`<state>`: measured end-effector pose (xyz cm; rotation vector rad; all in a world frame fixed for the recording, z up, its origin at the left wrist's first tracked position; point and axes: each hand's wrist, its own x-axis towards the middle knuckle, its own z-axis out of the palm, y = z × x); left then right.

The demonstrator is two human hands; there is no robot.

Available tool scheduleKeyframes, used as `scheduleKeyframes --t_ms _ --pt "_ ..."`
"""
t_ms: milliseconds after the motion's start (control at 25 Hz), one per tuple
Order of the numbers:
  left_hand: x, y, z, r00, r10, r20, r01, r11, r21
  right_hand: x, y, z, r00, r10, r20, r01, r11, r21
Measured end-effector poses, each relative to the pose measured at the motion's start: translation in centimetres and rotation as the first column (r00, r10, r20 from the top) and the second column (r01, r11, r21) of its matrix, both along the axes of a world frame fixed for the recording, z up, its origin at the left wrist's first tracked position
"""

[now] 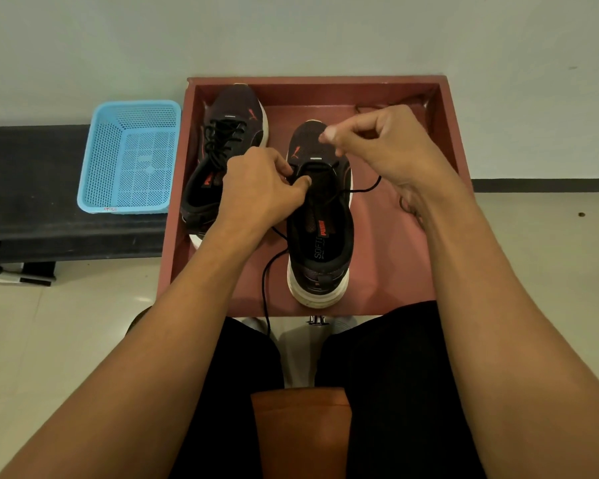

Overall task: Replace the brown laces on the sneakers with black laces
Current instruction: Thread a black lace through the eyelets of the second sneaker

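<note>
One tail of the black lace (264,286) trails over the near edge of the red tray (377,271) toward your knees. It runs up into the right-hand sneaker (320,243), heel toward you, which you are threading at the eyelets nearest the toe. Your left hand (260,188) pinches the lace at the left eyelet row. Your right hand (377,143), raised just above the toe, has thumb and forefinger pinched, apparently on the other tail. Next, I judge, draw both tails even, then cross them. Farther off, the left-hand sneaker (229,150) is already laced black, and a brown lace (360,107) lies in the tray's far corner.
</note>
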<state>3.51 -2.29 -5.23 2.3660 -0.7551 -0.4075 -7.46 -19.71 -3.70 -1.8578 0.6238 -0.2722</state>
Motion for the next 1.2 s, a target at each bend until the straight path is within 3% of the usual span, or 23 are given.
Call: scheduleKeyframes --t_ms 160,400,760,1200 --pt "0.0 0.2 0.2 1.000 0.020 -0.022 -0.020 1.000 -0.004 0.5 0.6 -0.3 0.989 0.076 -0.128 -0.098 0.979 -0.177" --pt "0.3 0.3 0.3 0.999 0.021 -0.049 -0.020 1.000 0.008 2.0 1.6 -0.9 0.967 0.062 -0.245 -0.152 0.916 -0.370" --pt "0.6 0.3 0.0 0.994 0.007 -0.107 -0.006 1.000 0.010 2.9 2.9 -1.8 0.964 -0.008 -0.266 -0.113 0.892 -0.438" --pt "0.3 0.4 0.1 0.994 -0.044 -0.095 0.043 0.999 -0.008 3.1 3.2 -2.2 0.958 0.008 -0.287 -0.128 0.907 -0.402"
